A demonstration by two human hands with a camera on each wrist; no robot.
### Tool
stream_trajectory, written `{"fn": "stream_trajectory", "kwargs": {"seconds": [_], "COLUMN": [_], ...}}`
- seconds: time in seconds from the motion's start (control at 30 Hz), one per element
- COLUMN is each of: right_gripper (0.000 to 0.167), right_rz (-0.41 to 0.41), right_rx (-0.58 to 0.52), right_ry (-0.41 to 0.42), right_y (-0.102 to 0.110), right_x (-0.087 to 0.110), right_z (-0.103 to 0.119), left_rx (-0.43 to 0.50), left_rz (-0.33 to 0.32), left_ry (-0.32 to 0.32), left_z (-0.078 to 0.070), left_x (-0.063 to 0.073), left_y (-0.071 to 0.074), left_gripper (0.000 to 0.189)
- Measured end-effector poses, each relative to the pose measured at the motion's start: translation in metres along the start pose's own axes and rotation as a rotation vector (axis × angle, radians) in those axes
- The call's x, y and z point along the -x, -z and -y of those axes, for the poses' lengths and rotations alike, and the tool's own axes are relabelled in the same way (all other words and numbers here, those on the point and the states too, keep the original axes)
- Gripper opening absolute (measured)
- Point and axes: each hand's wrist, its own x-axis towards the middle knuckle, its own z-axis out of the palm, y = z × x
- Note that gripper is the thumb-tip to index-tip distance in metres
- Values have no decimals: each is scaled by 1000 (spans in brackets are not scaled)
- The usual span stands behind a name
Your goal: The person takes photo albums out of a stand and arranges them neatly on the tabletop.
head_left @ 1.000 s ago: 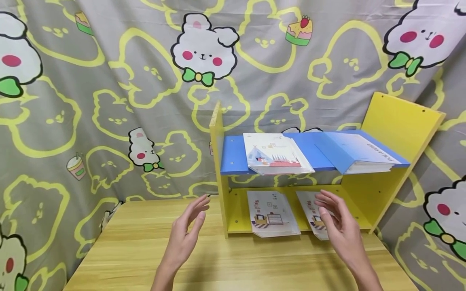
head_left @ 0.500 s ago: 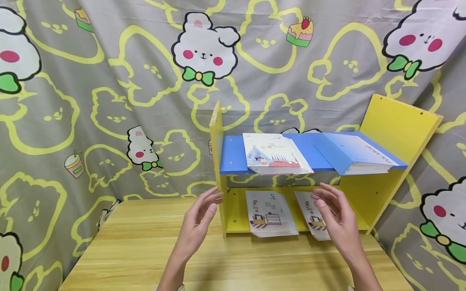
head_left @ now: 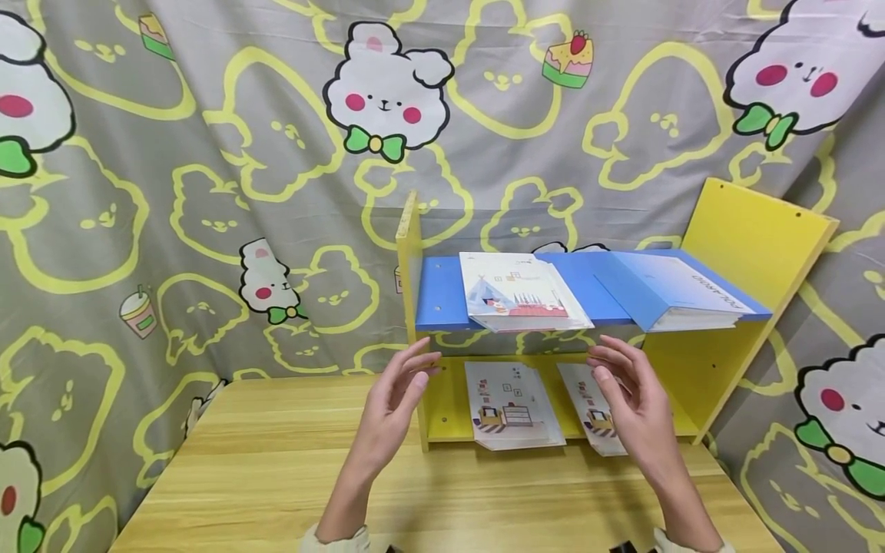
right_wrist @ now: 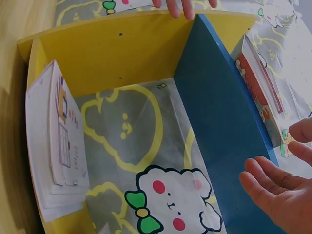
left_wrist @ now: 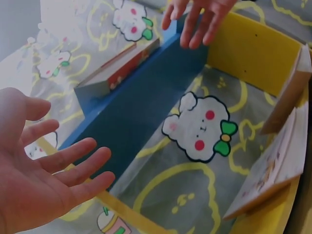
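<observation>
My left hand (head_left: 394, 407) hovers in front of the left side of a yellow and blue shelf unit (head_left: 581, 284), fingers relaxed and holding nothing. Opposite it, my right hand (head_left: 639, 407) hangs in the air, loosely bent and holding nothing, partly covering a white illustrated book (head_left: 588, 399) on the lower board. Another white book (head_left: 515, 407) lies there between the hands. Up on the blue board rest a cream book with a tent picture (head_left: 518, 292) and a blue album (head_left: 681, 288) lettered on its cover. In the left wrist view, the left hand (left_wrist: 53, 170) has its fingers spread.
The shelf unit stands on a wood-grain table (head_left: 276, 453), its tall yellow side panels (head_left: 754, 238) rising above the blue board. Behind hangs a grey curtain (head_left: 290, 230) with cartoon rabbits. Both lower books jut past the bottom board's front edge.
My left hand has moved right and slightly up, nearer the shelf's left panel. My right hand has risen a little. The books stay where they were; the head view has shifted slightly.
</observation>
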Motion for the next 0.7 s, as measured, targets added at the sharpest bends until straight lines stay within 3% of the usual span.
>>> {"fn": "stream_trajectory", "kwargs": {"seconds": [0.47, 0.7], "right_gripper": [50, 48], "right_rz": [9, 5], "right_rx": [-81, -105], "right_ry": [47, 23], "right_y": [-4, -5], "right_x": [-13, -19], "right_z": [4, 6], "left_rx": [74, 78], "left_rz": [-14, -19], "left_ry": [7, 17], "left_z": [-5, -7], "left_x": [-17, -24], "left_y": [-14, -18], "left_gripper": [45, 44]}}
